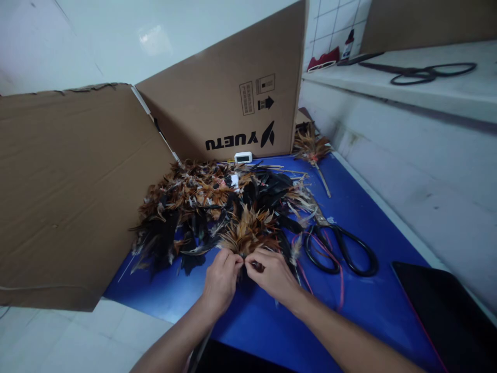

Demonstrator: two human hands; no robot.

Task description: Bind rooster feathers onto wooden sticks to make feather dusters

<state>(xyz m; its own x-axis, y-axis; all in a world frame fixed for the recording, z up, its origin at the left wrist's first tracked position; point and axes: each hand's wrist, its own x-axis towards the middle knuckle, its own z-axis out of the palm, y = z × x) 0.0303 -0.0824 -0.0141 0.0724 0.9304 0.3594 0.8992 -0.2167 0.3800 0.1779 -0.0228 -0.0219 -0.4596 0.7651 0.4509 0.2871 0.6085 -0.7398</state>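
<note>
A fluffy feather bundle (pixel 248 228), tan and brown with darker tips, points away from me at the middle of the blue table. My left hand (pixel 223 274) pinches at its near end, fingers closed. Right beside it, my right hand (pixel 269 272) is closed in a pinch at the same spot, and the two sets of fingertips nearly touch. Whatever fine thing lies between the fingertips is too small to make out. Pink string (pixel 341 287) loops on the table to the right, by large black-handled scissors (pixel 355 254). A thin stick shows under my left wrist.
Behind lies a heap of loose brown and black feathers (pixel 186 189), with a small white device (pixel 243 157) beyond. Cardboard panels (pixel 217 93) stand left and back. A feather duster (pixel 312 147) lies at the back right, a dark tablet-like slab (pixel 446 311) front right. Another pair of scissors (pixel 419 71) rests on the ledge.
</note>
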